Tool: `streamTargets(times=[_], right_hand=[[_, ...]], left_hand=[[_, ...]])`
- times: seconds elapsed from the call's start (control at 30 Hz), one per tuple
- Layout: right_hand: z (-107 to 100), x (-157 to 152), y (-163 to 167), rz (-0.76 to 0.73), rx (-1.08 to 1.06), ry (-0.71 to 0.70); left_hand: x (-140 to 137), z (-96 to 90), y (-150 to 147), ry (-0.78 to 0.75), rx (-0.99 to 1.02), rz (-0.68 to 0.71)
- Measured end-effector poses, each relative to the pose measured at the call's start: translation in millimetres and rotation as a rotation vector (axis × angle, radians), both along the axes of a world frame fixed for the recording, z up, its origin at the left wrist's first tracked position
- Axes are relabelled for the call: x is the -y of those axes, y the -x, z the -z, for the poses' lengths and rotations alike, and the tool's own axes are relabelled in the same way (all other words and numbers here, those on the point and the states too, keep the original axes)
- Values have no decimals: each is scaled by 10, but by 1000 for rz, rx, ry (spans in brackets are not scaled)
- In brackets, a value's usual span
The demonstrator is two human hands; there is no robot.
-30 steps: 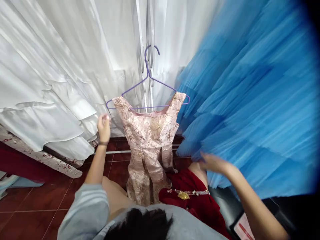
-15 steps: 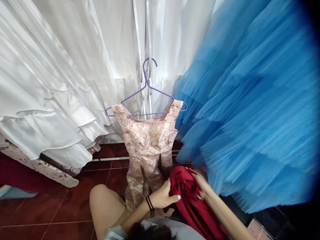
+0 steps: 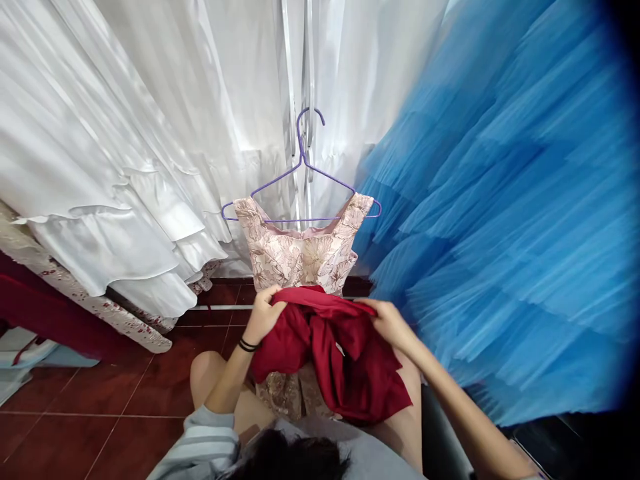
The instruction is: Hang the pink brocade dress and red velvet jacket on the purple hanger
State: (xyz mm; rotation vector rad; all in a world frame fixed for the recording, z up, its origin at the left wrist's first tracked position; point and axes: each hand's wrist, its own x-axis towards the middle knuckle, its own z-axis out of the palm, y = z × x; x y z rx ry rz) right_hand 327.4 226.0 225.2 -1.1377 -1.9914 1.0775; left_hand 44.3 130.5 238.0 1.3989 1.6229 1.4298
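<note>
Tiled floor (image 3: 135, 387) below, red cloth (image 3: 345, 373) in both hands

Over the thighs (image 3: 413, 440), left hand (image 3: 264, 317) and right hand (image 3: 393, 321) pinch the cloth's upper edge, one toward each side. It looks light, limp and probably slippery; that edge, taken at both sides, seems the surest hold. Just behind: dress (image 3: 305, 257) on hanger (image 3: 301, 150); farther, white skirts (image 3: 150, 200), blue tulle (image 3: 510, 253).

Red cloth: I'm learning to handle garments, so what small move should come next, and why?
I'd probably ease the hands slightly apart to smooth the red cloth: the left hand and right hand grip it near its top edge, while below it hangs in bunched folds before the pink dress.
</note>
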Motion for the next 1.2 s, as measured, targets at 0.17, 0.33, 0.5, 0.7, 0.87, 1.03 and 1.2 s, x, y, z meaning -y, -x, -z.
streamTargets(times=[0.17, 0.33, 0.5, 0.7, 0.87, 1.03, 1.2], right_hand=[[-605, -277, -250, 309, -27, -602], [-897, -604, -184, 43, 468, -411], [-1716, -719, -288, 110, 521, -624], [-1947, -687, -460, 82, 215, -730], [-1493, -891, -480, -237, 334, -326], [-1390, -547, 21, -97, -15, -342], [-745, -33, 733, -605, -100, 14]], left_hand=[[215, -645, 300, -411, -467, -206], [74, -976, 645, -237, -513, -81], [66, -1487, 689, -177, -506, 94], [299, -1678, 682, -324, -565, -123], [119, -1143, 741, 211, 87, 26], [-82, -875, 271, 59, 309, 95], [-168, -715, -306, -15, -15, 508]])
